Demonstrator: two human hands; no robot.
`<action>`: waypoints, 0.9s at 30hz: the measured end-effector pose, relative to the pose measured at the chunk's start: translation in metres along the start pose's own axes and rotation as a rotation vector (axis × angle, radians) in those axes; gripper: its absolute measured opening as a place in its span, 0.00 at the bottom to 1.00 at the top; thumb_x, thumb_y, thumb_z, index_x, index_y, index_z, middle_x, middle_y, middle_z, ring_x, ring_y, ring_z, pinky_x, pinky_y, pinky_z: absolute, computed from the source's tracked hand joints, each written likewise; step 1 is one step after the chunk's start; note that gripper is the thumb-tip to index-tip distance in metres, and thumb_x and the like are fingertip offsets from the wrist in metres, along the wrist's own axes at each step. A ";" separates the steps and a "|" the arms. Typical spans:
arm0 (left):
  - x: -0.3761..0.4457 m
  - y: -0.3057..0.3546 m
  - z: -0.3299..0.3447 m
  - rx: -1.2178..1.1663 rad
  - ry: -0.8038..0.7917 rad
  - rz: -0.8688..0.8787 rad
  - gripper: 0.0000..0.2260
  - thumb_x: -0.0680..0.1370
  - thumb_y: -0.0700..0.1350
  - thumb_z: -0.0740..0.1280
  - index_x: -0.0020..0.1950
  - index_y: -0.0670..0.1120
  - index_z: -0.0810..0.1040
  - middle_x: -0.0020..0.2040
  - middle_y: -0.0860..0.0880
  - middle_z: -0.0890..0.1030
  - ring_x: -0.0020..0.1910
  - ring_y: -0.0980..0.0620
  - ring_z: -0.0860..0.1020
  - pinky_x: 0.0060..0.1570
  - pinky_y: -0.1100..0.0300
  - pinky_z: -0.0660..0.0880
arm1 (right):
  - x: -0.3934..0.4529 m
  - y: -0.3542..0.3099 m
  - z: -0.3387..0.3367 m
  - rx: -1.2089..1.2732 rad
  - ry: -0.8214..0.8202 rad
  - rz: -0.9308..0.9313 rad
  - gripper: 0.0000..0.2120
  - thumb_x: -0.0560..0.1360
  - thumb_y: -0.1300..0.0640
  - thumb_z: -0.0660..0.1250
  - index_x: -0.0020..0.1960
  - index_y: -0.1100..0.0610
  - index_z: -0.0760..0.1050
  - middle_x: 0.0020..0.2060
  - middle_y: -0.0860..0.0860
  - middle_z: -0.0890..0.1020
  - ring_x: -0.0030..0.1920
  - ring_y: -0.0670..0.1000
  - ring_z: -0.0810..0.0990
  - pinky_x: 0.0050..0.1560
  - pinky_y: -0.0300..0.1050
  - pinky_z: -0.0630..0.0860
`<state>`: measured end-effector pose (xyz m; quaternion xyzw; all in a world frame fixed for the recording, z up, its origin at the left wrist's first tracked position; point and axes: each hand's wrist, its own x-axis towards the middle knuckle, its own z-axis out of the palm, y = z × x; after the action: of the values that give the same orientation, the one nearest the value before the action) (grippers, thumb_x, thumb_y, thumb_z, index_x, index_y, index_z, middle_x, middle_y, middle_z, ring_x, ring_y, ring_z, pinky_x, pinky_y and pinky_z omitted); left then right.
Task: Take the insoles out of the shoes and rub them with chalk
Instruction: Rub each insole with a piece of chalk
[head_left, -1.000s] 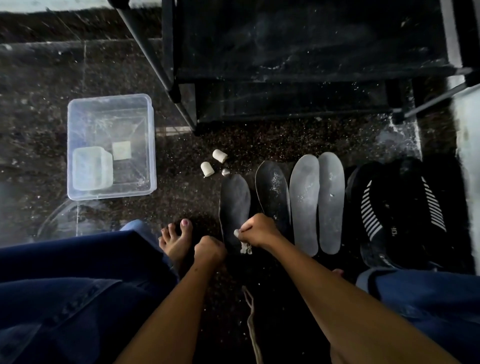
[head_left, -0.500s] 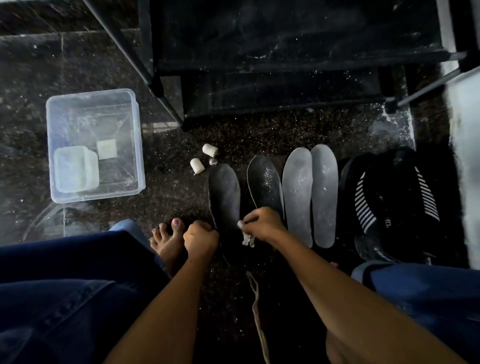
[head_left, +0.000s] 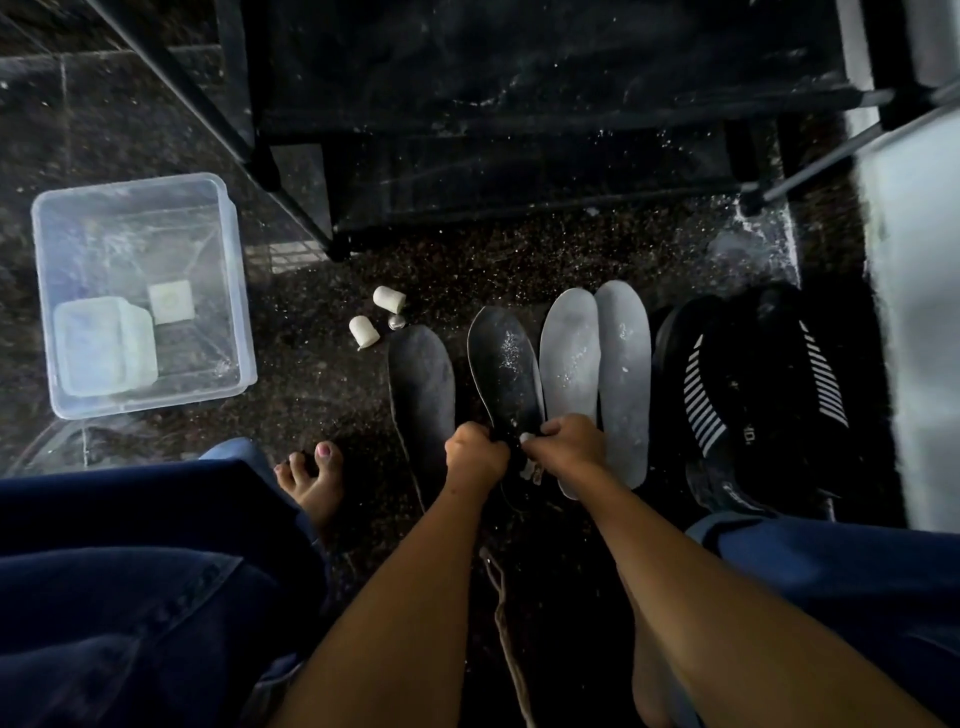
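The heel of a dark insole (head_left: 506, 371) is gripped by the curled left hand (head_left: 475, 457), while chalk (head_left: 525, 439) is pinched in the right hand (head_left: 571, 441).

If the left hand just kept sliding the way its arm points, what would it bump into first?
Most likely the dark insole whose heel end the left hand already grips beside the right hand. Beyond it lies bare floor up to the rack, though depth is unclear.

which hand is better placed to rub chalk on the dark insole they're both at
Right. The right hand already pinches a white chalk piece at the heel of the second dark insole. The left hand grips that heel, likely steadying it.
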<state>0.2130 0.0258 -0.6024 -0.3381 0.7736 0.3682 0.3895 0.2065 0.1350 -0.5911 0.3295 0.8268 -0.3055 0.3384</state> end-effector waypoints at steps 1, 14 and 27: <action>0.001 -0.001 0.002 -0.004 -0.001 -0.016 0.13 0.74 0.44 0.67 0.57 0.41 0.79 0.58 0.40 0.80 0.59 0.43 0.77 0.54 0.60 0.72 | 0.000 0.002 0.001 0.001 -0.018 0.009 0.11 0.67 0.54 0.74 0.44 0.61 0.81 0.39 0.56 0.84 0.41 0.54 0.82 0.43 0.44 0.77; 0.007 -0.002 0.011 -0.017 -0.002 -0.040 0.10 0.75 0.45 0.69 0.55 0.45 0.82 0.56 0.44 0.81 0.57 0.47 0.78 0.45 0.66 0.68 | 0.000 0.012 -0.001 0.063 -0.201 0.058 0.23 0.68 0.50 0.74 0.60 0.56 0.76 0.56 0.53 0.80 0.56 0.51 0.78 0.46 0.33 0.69; -0.039 0.024 -0.041 -0.052 0.025 0.139 0.06 0.73 0.40 0.68 0.46 0.49 0.75 0.48 0.44 0.81 0.47 0.45 0.81 0.49 0.59 0.77 | -0.035 -0.016 -0.073 0.259 -0.173 -0.069 0.14 0.66 0.62 0.71 0.51 0.62 0.80 0.42 0.57 0.83 0.43 0.53 0.81 0.40 0.44 0.79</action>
<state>0.1974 0.0130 -0.5443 -0.2984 0.7901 0.4101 0.3443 0.1880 0.1670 -0.5168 0.3144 0.7591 -0.4481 0.3524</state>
